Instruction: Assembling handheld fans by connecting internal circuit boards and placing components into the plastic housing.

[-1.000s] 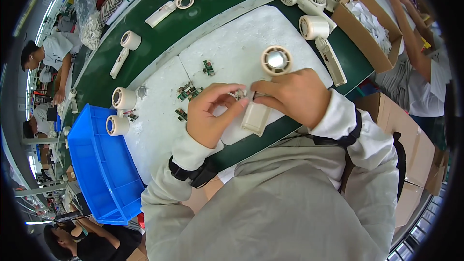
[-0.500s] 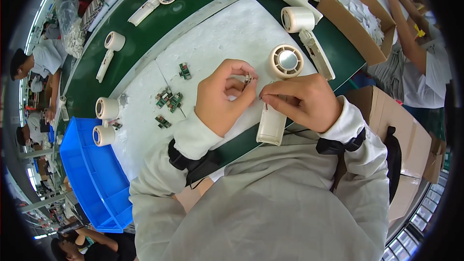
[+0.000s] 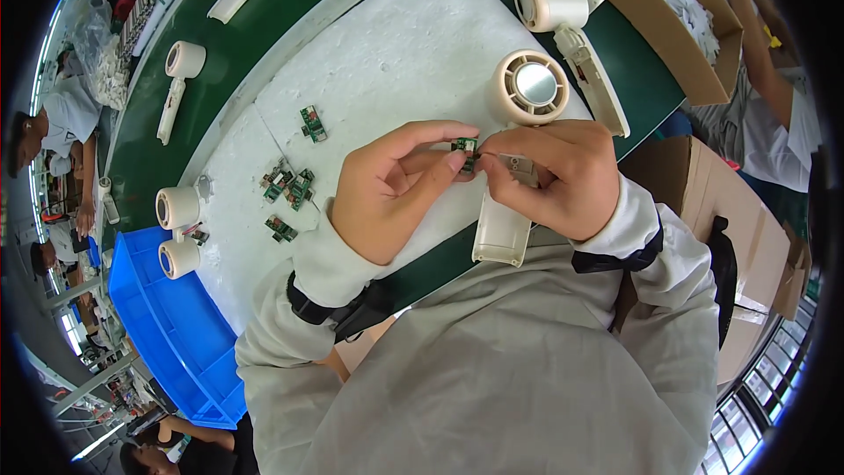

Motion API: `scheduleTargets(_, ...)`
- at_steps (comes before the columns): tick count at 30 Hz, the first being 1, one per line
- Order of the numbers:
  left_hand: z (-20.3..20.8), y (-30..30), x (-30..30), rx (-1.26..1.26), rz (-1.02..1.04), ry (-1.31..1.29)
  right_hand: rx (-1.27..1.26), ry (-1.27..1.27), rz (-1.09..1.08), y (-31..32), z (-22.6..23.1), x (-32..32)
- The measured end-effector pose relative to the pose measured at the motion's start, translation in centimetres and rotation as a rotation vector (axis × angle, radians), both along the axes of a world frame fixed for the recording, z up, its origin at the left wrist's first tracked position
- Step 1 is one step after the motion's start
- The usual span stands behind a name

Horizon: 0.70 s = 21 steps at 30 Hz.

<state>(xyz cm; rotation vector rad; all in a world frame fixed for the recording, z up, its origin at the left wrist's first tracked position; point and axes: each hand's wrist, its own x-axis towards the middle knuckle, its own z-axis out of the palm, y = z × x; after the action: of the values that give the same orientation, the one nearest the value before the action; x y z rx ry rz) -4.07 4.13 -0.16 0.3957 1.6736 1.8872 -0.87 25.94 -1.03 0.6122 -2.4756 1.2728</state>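
Forearms [image 3: 664, 246] angled inward, a person's left hand [image 3: 396, 189] and right hand [image 3: 563, 176] nearly meet at the frame's center, thumbs and forefingers drawn into close pinches.

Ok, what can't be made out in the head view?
In the head view:
Part of the held circuit board: behind the left hand.
What the right hand touches: too small, covered by its fingers.
Cream handle's upper end: behind the right hand.
Cardboard box's far end: cut by the upper edge.
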Motion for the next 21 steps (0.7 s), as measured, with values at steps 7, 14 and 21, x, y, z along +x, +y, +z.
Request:
scheduleTargets(7,-0.29,-0.26,-0.12,0.014,0.023,0.067,0.024,0.008,-0.044,0.18,0.29,-0.03)
scheduleTargets(14,0.26,0.12,-0.04,-0.076,0.037,0.130,-0.017,0.009,-0.041,0.32,0.37,-0.03)
scheduleTargets(21,0.37,-0.09,-0.18,-0.128,0.031,0.289,-0.020,0.004,-0.042,0.29,0.61,-0.01)
